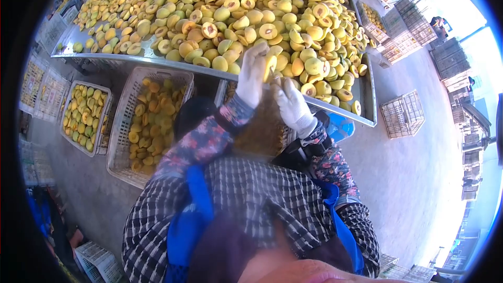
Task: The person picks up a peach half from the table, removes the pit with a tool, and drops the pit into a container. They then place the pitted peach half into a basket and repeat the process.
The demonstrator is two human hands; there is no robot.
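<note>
My left hand (pixel 252 76), in a white glove, grips a yellow peach half (pixel 270 66) at the near edge of a metal table (pixel 367 106). My right hand (pixel 292 106), also gloved in white, is closed just below the fruit, fingers curled against it; what it holds, if anything, is hidden. The table is heaped with halved yellow peaches (pixel 230 10), many showing red pit hollows. Floral sleeves cover both forearms.
White plastic crates with peach halves (pixel 149 120) and whole peaches (pixel 84 115) sit on the floor under and left of the table. An empty crate (pixel 402 115) stands on the concrete at right. More stacked crates (pixel 414 21) line the far right.
</note>
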